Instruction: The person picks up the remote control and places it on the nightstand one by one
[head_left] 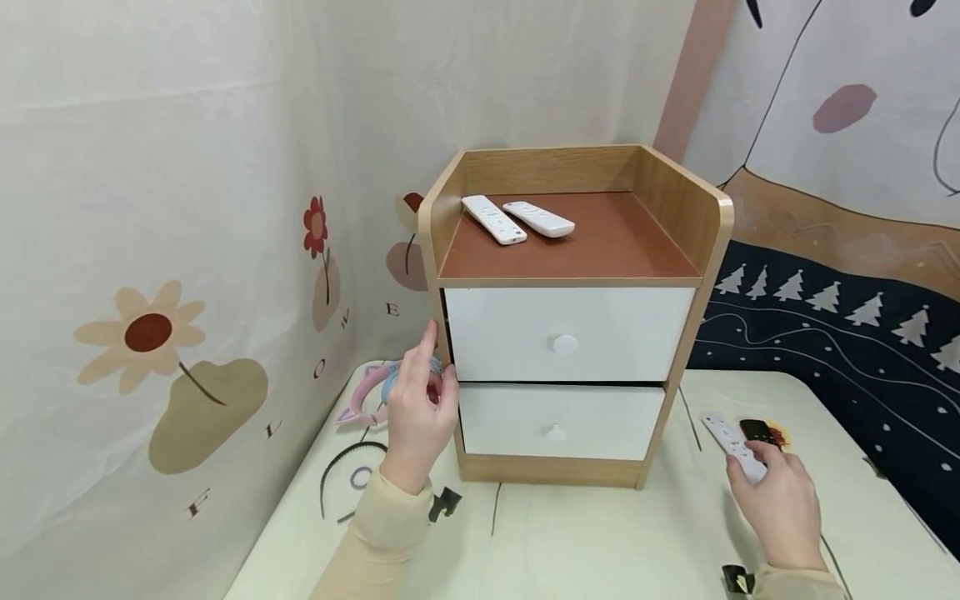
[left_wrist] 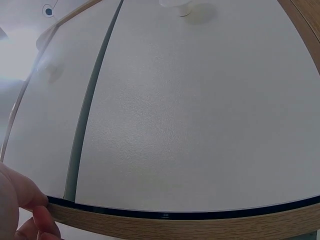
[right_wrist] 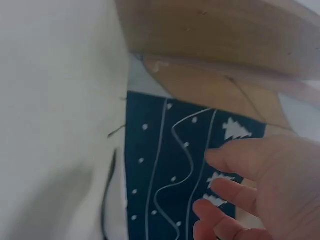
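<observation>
My left hand (head_left: 420,400) rests against the left side of a small wooden cabinet (head_left: 570,475), index finger straight. In the left wrist view its fingertips (left_wrist: 37,197) touch the cabinet's edge. My right hand (head_left: 783,504) is at a white remote control (head_left: 735,442) on the table, thumb and fingers on either side of it. The right wrist view is blurred and shows that hand (right_wrist: 255,185) with fingers apart and nothing visible between them. Beside that remote lies a black object (head_left: 757,431). Two more white remotes (head_left: 493,219) (head_left: 542,218) lie on the cabinet's brown top.
The cabinet has an upper drawer (head_left: 510,333) and a lower drawer (head_left: 502,421), both white with round knobs. Left of it lie a pink cat-ear headband (head_left: 365,392), a black headband (head_left: 330,467) and a small ring (head_left: 361,477). Printed fabric hangs behind the table (head_left: 570,533).
</observation>
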